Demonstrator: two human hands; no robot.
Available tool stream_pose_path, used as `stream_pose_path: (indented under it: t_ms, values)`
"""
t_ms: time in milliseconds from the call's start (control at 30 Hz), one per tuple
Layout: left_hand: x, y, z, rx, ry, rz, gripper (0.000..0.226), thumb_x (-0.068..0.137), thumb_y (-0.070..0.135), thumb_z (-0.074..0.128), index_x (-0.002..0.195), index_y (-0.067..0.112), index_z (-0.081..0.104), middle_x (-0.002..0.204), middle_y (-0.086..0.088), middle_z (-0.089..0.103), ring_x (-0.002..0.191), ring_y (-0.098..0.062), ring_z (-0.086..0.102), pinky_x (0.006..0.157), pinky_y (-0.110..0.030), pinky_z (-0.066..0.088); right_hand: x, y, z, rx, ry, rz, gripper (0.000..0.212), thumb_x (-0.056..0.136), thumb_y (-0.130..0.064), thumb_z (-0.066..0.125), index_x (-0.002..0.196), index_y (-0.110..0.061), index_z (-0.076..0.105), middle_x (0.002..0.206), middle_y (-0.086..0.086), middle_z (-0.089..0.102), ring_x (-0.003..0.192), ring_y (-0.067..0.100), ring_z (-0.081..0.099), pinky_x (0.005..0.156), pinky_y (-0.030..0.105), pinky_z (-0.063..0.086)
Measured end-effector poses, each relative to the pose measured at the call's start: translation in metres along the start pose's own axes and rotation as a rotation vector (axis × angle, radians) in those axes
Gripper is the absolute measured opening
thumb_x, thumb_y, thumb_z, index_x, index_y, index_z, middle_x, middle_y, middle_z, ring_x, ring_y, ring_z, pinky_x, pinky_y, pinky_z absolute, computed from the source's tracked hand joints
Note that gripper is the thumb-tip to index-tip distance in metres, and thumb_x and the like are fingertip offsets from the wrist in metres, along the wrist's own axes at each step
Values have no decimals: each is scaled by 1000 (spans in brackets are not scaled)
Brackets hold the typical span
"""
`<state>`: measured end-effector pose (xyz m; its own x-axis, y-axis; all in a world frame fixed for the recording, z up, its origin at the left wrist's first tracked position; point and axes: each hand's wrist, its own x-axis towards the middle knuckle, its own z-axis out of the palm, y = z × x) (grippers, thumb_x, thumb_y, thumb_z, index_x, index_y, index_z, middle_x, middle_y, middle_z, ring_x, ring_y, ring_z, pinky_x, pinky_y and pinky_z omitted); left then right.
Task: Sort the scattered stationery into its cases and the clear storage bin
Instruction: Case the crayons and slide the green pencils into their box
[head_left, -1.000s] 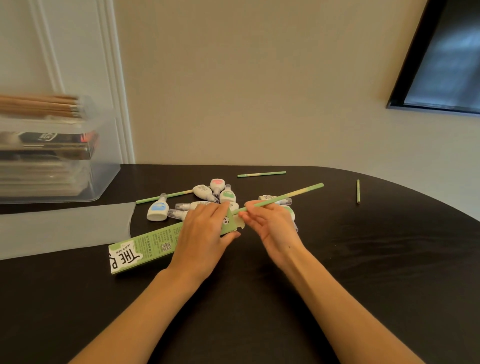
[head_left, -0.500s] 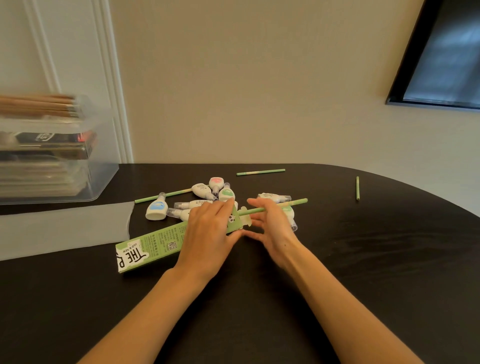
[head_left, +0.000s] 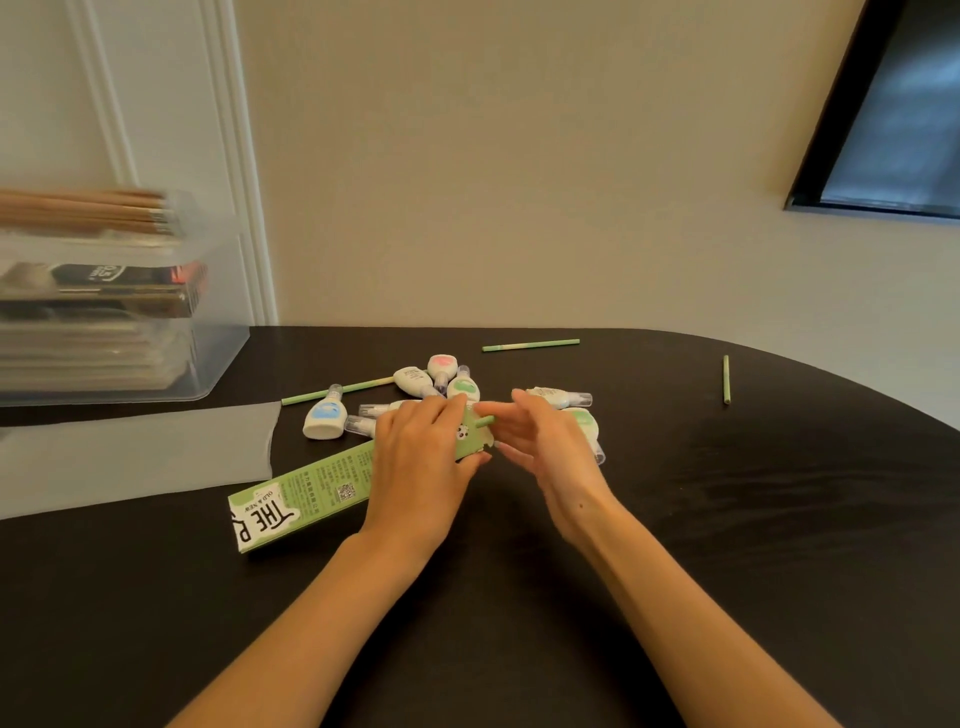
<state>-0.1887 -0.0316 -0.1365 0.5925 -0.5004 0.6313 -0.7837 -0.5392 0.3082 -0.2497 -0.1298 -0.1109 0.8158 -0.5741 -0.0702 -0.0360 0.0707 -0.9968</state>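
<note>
A long green pencil box (head_left: 306, 491) lies slantwise on the dark table (head_left: 727, 545). My left hand (head_left: 421, 457) grips its open right end, fingers over the top and thumb underneath. Only a short stub of a green pencil (head_left: 485, 422) sticks out of that opening. My right hand (head_left: 545, 447) has straight fingers and presses against the stub's end. Three more green pencils lie loose: one at the back (head_left: 530, 344), one at the far right (head_left: 725, 379), one left of the hands (head_left: 337, 391). Several white correction tapes (head_left: 324, 418) are scattered behind my hands.
The clear storage bin (head_left: 208, 358) stands at the back left, stacked with flat cases and brown pencils on top. Its frosted lid (head_left: 135, 452) lies flat on the table in front of it. The table's curved edge runs along the right.
My right hand has pushed the green pencil leftward into the box, from mostly sticking out to just a stub. My left hand has stayed on the box's end.
</note>
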Motion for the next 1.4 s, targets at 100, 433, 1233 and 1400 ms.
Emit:
stream_pose_path:
  t_ms: [100, 433, 1233, 1400]
  values:
    - [1, -6, -2, -12, -12, -17, 59, 84, 40, 62, 137, 20, 43, 128, 4, 51, 116, -13, 42, 98, -24, 22, 0, 0, -1, -2, 37, -34, 35, 99, -27, 36, 103, -14, 69, 121, 4, 64, 122, 18, 52, 111, 36, 32]
    - [2, -10, -5, -32, -4, -22, 56, 87, 37, 60, 137, 21, 39, 127, 6, 48, 115, -10, 40, 97, -22, 27, -7, 4, 6, -36, -169, -85, 44, 100, -38, 30, 96, -21, 70, 131, -1, 55, 121, 10, 46, 110, 41, 34]
    - [25, -107, -29, 331, -12, -310, 52, 94, 32, 51, 139, 16, 30, 133, -2, 43, 120, -20, 39, 97, -30, 29, 104, 3, 95, -940, 127, -501, 30, 93, -9, 47, 116, -15, 64, 128, 2, 50, 123, 17, 37, 94, 25, 32]
    - [25, -111, -22, 340, -1, -289, 51, 95, 32, 49, 139, 15, 29, 133, -3, 42, 120, -19, 38, 98, -31, 28, 138, 10, 116, -1450, -86, -486, 39, 93, -15, 49, 131, -22, 53, 142, 8, 36, 134, 26, 22, 103, 38, 31]
